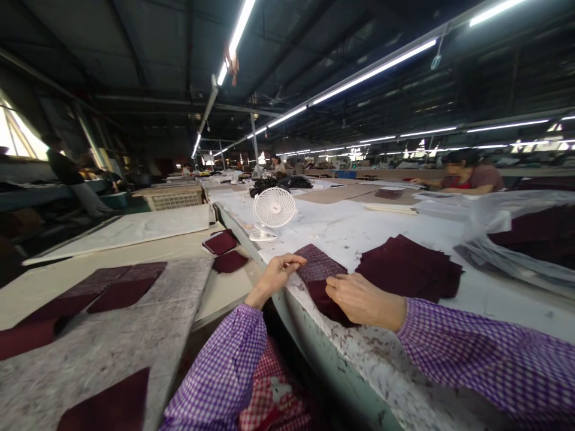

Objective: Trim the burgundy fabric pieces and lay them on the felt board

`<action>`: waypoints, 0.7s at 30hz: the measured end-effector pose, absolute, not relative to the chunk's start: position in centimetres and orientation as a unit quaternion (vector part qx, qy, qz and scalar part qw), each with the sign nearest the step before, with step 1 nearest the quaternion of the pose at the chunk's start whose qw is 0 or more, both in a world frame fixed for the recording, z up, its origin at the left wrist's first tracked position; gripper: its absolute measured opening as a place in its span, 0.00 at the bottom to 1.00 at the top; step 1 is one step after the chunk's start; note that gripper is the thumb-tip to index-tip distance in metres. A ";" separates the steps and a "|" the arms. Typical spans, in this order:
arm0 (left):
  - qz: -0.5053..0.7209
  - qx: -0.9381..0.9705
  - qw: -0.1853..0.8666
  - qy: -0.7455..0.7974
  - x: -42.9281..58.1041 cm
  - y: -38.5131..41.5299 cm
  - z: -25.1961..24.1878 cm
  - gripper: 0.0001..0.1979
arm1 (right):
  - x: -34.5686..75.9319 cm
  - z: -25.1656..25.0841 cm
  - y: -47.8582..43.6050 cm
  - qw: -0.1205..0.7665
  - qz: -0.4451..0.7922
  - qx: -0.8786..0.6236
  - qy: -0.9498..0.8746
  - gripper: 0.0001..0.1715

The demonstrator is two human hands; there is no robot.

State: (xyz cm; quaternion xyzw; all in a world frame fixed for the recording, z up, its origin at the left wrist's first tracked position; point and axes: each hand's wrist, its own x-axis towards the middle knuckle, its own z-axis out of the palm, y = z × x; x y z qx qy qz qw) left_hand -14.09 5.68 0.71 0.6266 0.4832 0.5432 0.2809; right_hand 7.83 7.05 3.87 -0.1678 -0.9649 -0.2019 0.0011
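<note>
A maroon fabric piece (321,264) lies at the edge of the white-covered table, part of it showing a speckled greyish face and the nearer part plain maroon. My left hand (276,276) is closed, thumb and fingertips pinched together at the far left corner of that fabric. Closed too, my right hand (362,297) grips the fabric near the line where speckled and plain parts meet; its fingertips are partly hidden. Just beyond my right hand sits a loose, fanned pile of maroon fabric pieces (408,266).
A white clip fan (274,207) stands on the table (327,218) beyond my hands. Clear plastic sheeting (492,239) lies at right, near a seated co-worker (476,176). Left, across a gap, a grey board (166,311) holds more maroon pieces (128,293).
</note>
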 end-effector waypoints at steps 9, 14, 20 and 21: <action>0.573 0.615 0.193 0.506 -13.6 2.5 -0.5 0.08 | 8.8 4.8 8.9 0.086 0.010 -0.259 -0.962 0.08; 0.562 0.644 0.107 0.508 -11.5 1.2 -1.5 0.07 | 9.8 4.8 10.8 0.098 0.173 -0.300 -0.933 0.08; 0.541 0.701 -0.020 0.465 -8.8 0.2 -1.1 0.10 | 10.2 4.4 11.5 0.117 0.256 -0.294 -0.914 0.09; 0.536 0.708 -0.045 0.459 -8.4 0.1 -0.8 0.10 | 10.2 4.4 11.5 0.118 0.257 -0.294 -0.913 0.09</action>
